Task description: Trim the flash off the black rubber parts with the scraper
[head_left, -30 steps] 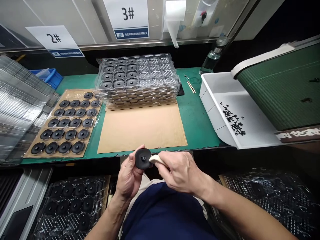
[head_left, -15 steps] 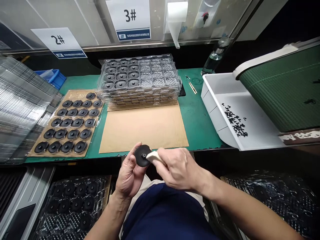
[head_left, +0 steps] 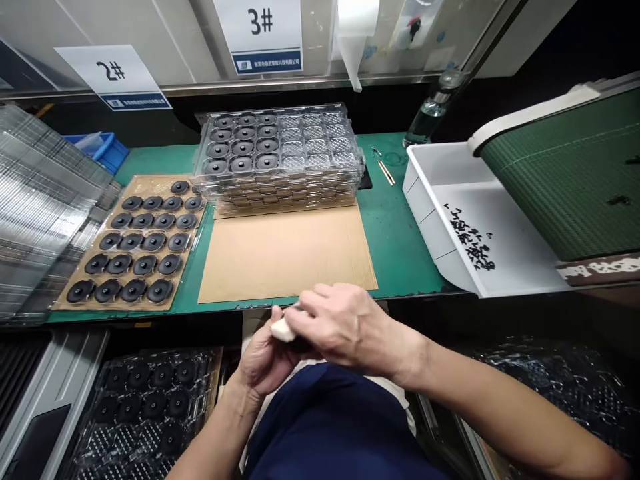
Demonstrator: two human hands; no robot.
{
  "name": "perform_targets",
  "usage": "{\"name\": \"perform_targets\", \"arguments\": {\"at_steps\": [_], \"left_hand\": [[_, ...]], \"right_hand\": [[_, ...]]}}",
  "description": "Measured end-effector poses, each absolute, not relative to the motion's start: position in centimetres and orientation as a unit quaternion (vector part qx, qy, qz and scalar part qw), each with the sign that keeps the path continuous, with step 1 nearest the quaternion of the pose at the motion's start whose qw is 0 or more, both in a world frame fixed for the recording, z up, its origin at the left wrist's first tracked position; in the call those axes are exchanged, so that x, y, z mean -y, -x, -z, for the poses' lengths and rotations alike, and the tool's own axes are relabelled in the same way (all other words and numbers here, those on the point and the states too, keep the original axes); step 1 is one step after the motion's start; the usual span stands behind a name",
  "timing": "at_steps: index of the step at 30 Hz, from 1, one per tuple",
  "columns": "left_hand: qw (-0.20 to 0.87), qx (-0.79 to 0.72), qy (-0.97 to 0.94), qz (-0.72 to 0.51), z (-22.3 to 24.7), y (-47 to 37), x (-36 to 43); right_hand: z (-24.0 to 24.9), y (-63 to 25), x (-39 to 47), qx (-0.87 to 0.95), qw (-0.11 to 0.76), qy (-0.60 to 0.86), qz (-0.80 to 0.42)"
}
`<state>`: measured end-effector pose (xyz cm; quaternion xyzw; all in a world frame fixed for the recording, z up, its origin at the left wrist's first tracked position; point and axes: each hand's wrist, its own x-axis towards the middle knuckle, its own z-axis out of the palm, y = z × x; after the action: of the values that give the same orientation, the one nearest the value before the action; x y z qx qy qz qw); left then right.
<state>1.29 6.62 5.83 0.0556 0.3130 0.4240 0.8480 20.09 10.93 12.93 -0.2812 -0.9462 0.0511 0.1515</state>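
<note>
Head view: cream, blunt-ended, soft-looking pad [head_left: 283, 331] pinched in right hand [head_left: 340, 327], tip pointing left toward left thumb, visible long axis roughly crosswise. Black, round, plastic-looking disc [head_left: 301, 345] mostly hidden between hands, near front edge of green-topped table [head_left: 400, 253]; facing can't be told. Left hand [head_left: 267, 362] curled around disc, fingertips hidden.

One white sign [head_left: 114, 77] reads "2#", another sign [head_left: 259, 37] "3#".
</note>
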Motion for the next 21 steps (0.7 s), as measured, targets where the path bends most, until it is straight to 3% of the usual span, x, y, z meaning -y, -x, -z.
{"name": "perform_targets", "arguments": {"at_steps": [3,6,12,16,21], "left_hand": [[0.773,-0.327,-0.099,-0.534,-6.0,-0.7,-6.9],[0.722,-0.341,-0.171,-0.577,-5.8,-0.1,-6.9],[0.698,-0.355,-0.211,-0.585,-5.7,0.4,-6.3],[0.715,-0.352,-0.195,-0.572,-6.0,0.5,-6.0],[0.741,-0.35,-0.179,-0.545,-6.3,0.7,-5.9]], "right_hand": [[-12.5,-19.8,-10.3,0.891,0.178,0.399,-0.12],[-12.0,-19.5,-9.4,0.861,0.201,0.43,-0.182],[-11.1,-19.2,-8.8,0.835,0.254,0.454,-0.18],[-11.0,-19.3,-8.6,0.855,0.26,0.392,-0.218],[-11.0,-19.8,-8.6,0.834,0.265,0.442,-0.197]]}}
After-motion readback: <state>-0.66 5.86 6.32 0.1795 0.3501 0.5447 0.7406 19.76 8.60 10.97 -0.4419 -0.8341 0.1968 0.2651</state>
